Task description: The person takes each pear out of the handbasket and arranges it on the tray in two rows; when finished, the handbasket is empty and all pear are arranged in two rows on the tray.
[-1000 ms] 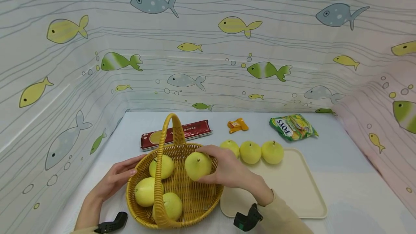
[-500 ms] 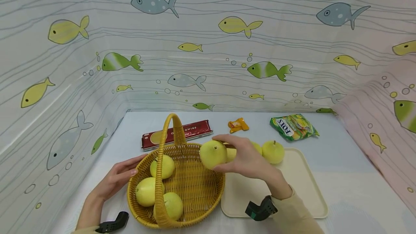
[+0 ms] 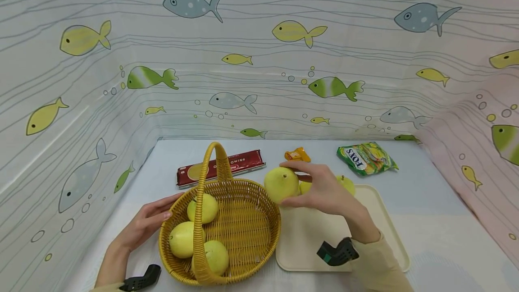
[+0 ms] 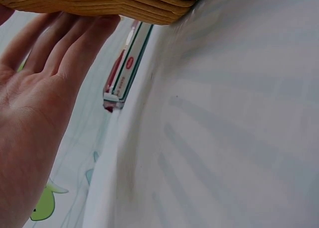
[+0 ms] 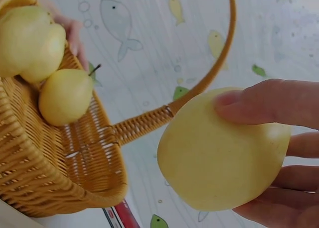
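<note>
A yellow pear (image 3: 281, 185) is gripped in my right hand (image 3: 327, 190), thumb on one side and fingers on the other. It is held over the tray's back left, just past the basket's right rim. In the right wrist view the pear (image 5: 219, 158) appears close up, off the basket. My left hand (image 3: 139, 225) rests against the left side of the wicker basket (image 3: 247, 233); its fingers (image 4: 75, 51) look straight in the left wrist view. Three pears (image 3: 202, 207) lie in the basket's left half. Behind my right hand, other pears (image 3: 344, 184) on the tray are partly hidden.
The cream tray (image 3: 320, 242) stands right of the basket. At the back lie a red biscuit pack (image 3: 243, 161), an orange-wrapped sweet (image 3: 297, 154) and a green Fox's bag (image 3: 366, 158). The basket's tall handle (image 3: 199, 220) arches over its left half. Fish-patterned sheets enclose the table.
My right hand has lifted the pear out of the basket's right half and carried it right, over the tray's back left. My left hand has stayed at the basket.
</note>
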Motion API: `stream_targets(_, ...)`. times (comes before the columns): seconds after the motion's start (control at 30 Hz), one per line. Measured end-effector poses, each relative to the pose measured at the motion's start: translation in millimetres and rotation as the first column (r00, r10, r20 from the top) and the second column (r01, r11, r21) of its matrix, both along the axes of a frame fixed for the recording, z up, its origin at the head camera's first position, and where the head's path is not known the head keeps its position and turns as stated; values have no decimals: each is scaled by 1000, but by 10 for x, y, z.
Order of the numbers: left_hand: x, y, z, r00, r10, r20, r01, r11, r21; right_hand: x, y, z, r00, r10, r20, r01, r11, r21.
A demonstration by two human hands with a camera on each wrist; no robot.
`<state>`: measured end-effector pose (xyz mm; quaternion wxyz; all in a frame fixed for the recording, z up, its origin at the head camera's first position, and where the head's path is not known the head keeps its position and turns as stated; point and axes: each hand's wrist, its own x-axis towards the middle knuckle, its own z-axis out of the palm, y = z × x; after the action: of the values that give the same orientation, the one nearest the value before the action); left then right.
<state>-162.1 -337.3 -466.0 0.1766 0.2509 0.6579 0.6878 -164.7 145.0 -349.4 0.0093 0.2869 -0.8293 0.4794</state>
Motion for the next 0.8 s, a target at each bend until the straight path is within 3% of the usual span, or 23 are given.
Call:
stream_targets(0.33,-3,-2,-1,1000,-3,-1,3,1000,2,-46,240,44,997,-54,-50,55,999,-1)
stream_targets(0.8,11,17,18,1000,-22,2,22,1000,20,-22,423,130,988,-147,-46,148,989,20)
